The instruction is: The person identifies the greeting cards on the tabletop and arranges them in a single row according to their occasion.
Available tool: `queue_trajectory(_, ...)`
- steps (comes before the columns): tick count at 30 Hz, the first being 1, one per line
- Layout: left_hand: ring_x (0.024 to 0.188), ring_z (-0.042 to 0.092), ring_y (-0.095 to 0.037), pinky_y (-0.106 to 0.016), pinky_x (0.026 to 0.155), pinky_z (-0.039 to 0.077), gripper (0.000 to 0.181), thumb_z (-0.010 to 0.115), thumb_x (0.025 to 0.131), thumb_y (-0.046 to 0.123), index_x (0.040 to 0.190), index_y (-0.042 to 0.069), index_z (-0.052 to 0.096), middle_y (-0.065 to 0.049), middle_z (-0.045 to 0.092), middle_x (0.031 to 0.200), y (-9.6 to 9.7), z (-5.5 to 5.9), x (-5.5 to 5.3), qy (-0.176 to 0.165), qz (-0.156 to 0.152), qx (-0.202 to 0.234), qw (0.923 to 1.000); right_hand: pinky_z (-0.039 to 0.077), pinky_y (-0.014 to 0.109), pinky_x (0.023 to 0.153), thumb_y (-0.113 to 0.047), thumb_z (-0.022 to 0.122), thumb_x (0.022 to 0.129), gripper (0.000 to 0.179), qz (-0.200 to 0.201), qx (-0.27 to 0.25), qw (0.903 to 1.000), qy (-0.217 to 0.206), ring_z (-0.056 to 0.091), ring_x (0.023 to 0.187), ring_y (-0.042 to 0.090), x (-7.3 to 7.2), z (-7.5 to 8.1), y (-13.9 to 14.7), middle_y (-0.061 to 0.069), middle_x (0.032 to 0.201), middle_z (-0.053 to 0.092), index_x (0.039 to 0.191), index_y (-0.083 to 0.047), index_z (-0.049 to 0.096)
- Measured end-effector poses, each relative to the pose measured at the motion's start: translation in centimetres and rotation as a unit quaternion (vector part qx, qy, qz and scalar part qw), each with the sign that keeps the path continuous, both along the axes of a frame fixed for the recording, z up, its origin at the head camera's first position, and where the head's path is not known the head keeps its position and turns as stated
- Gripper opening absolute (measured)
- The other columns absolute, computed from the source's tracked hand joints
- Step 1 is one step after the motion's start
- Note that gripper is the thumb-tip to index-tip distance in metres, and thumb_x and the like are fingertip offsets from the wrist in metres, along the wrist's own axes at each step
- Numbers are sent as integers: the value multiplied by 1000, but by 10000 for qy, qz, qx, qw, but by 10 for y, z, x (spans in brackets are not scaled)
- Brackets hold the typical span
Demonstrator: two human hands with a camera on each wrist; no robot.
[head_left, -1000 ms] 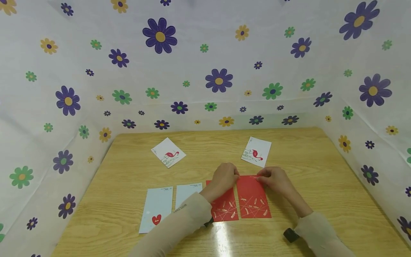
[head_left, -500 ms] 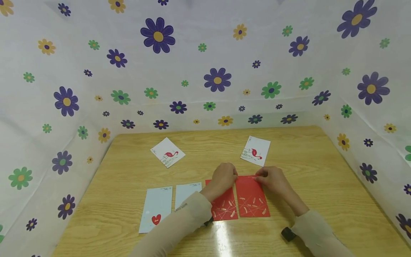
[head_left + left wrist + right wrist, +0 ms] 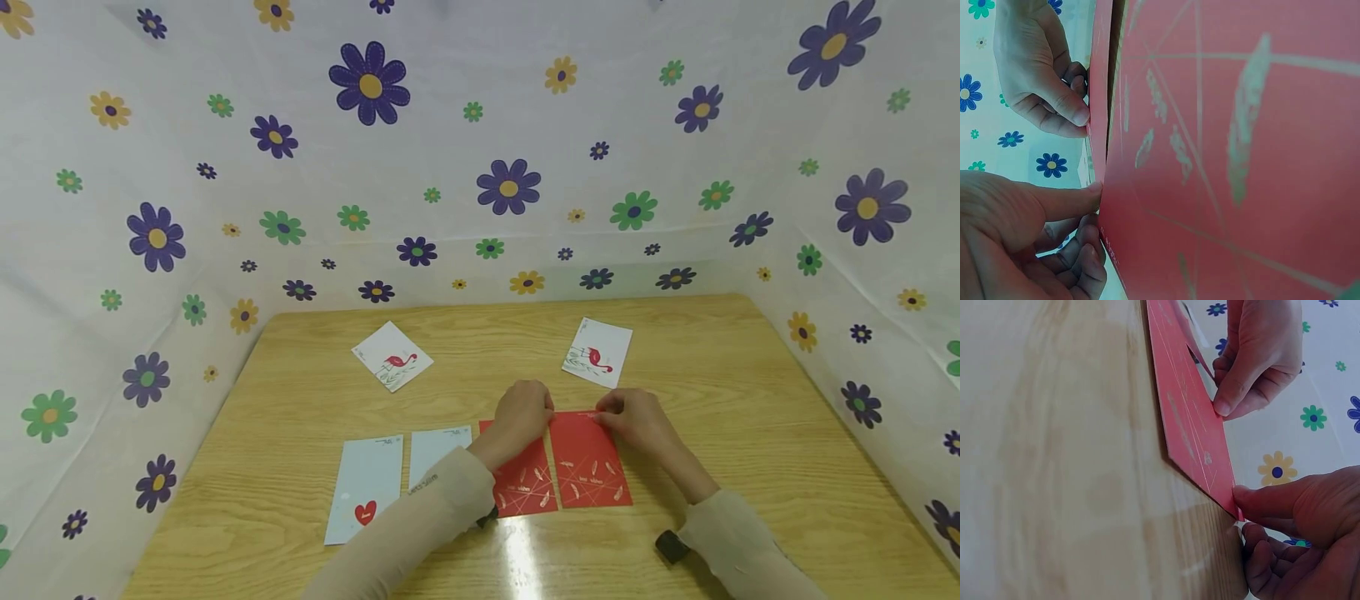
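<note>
Two red cards with pale feather prints and lettering lie side by side. My left hand [image 3: 522, 414] reaches across the left red card [image 3: 527, 489], covering its upper part. Its thumb and fingers pinch the top left corner of the right red card [image 3: 592, 462]. At that card's top right corner, my right hand [image 3: 637, 423] pinches the edge between thumb and fingertips. In the right wrist view, the red card [image 3: 1194, 434] has the thumbs of both hands at its far edge. The left wrist view shows the left hand [image 3: 1029, 231] right by the gap between the cards.
Left of the red cards lie a pale blue card [image 3: 360, 475] with a red heart and a second pale blue card [image 3: 438, 446], partly under the left sleeve. Two white flamingo cards, left [image 3: 393, 357] and right [image 3: 598, 352], lie farther back on the wooden table [image 3: 247, 467]. Flowered cloth [image 3: 450, 150] surrounds it.
Both hands keep their hold on the right red card's top corners. The view shifts slightly; the cards stay in place.
</note>
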State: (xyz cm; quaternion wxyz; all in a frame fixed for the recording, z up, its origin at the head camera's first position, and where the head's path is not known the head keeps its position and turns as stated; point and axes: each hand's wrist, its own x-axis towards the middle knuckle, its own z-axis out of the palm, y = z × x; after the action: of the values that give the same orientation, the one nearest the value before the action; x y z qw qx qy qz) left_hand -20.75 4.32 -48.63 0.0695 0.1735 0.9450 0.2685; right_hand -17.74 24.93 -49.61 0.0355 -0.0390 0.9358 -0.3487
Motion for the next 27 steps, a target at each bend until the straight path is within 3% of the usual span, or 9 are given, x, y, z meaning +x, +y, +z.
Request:
queue_trajectory(13, 74, 58, -11, -24, 65, 52, 7, 77, 94, 12, 90, 7, 74, -1, 68, 86, -3, -1, -2, -440, -18, 188, 9989, 52, 34, 70, -9, 78, 92, 14, -23, -33, 10000, -16, 58, 81, 21, 2, 1, 0, 8, 92, 72, 101, 2, 75)
queue_trajectory(18, 76, 60, -12, -25, 67, 53, 6, 76, 95, 12, 92, 7, 74, -2, 68, 88, -4, 0, -2, -453, 4, 234, 9987, 53, 35, 73, -12, 76, 94, 19, -81, -144, 9999, -27, 60, 85, 23, 2, 0, 3, 10, 96, 72, 105, 2, 74)
queue_trajectory(22, 85, 64, -14, -27, 73, 55, 7, 73, 97, 13, 99, 7, 76, -3, 72, 96, -6, 8, -6, -313, 58, 320, 9990, 53, 32, 71, -17, 72, 97, 26, -215, -460, 9986, -168, 60, 85, 22, 1, 0, 9, 11, 100, 71, 114, 3, 72)
queue_trajectory(27, 87, 66, -15, -28, 72, 55, 12, 73, 99, 19, 105, 10, 77, -1, 73, 98, -9, 26, -17, 207, 55, 190, 9996, 53, 31, 62, -21, 68, 101, 34, -281, -858, 9950, -433, 60, 75, 22, -2, 6, 18, 13, 97, 68, 124, 5, 66)
